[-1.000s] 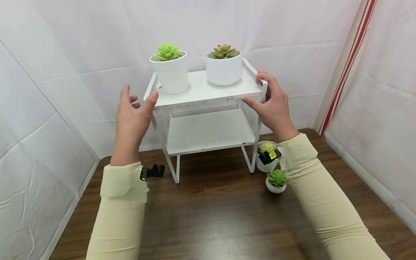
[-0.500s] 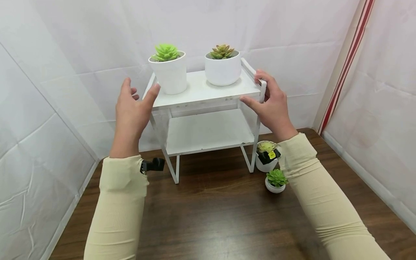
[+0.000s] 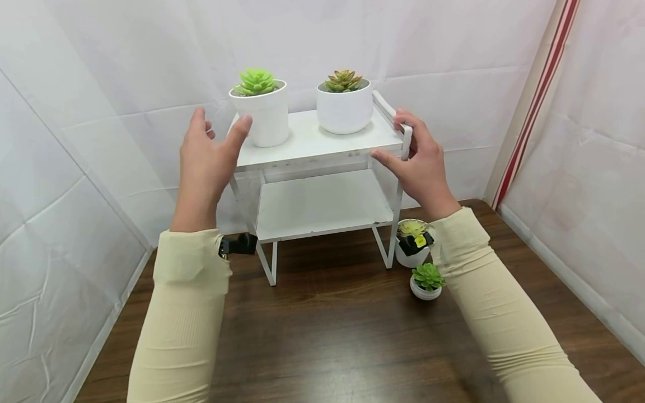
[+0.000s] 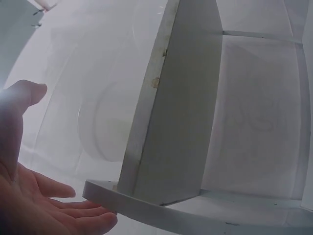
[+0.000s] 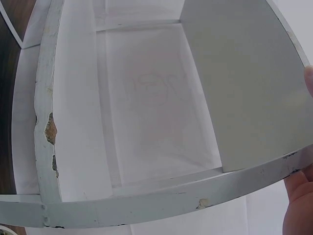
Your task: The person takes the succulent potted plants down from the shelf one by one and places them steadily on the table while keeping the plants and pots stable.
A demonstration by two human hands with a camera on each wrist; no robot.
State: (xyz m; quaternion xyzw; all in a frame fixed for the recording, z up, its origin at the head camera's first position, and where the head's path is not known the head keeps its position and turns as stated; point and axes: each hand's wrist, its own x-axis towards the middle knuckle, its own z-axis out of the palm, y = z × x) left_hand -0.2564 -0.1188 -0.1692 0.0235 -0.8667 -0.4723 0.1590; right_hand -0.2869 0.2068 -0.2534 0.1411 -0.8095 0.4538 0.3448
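A white two-tier shelf stand (image 3: 322,204) with side rails and chipped edges stands on the table. My right hand (image 3: 427,162) grips its upper right front corner, with the thumb (image 5: 309,81) at the front edge and fingers over the rail. On the upper tier, a bright green succulent in a tapered white pot (image 3: 272,120) stands at the left. Beside it is a reddish-green succulent in a rounded white pot (image 3: 345,112). My left hand (image 3: 205,162) is raised just left of the tapered pot, thumb and fingers spread, holding nothing. Its fingertips come close to the left rail (image 4: 146,208).
Two more potted succulents, one yellowish in a white pot (image 3: 410,259) and a smaller green one (image 3: 428,277), stand on the brown wooden table (image 3: 322,336) by the stand's right leg. White sheeting (image 3: 151,56) hangs behind and along both sides.
My left hand has risen from beside the upper tier's left edge to the height of the tapered pot. My right hand keeps its hold on the corner.
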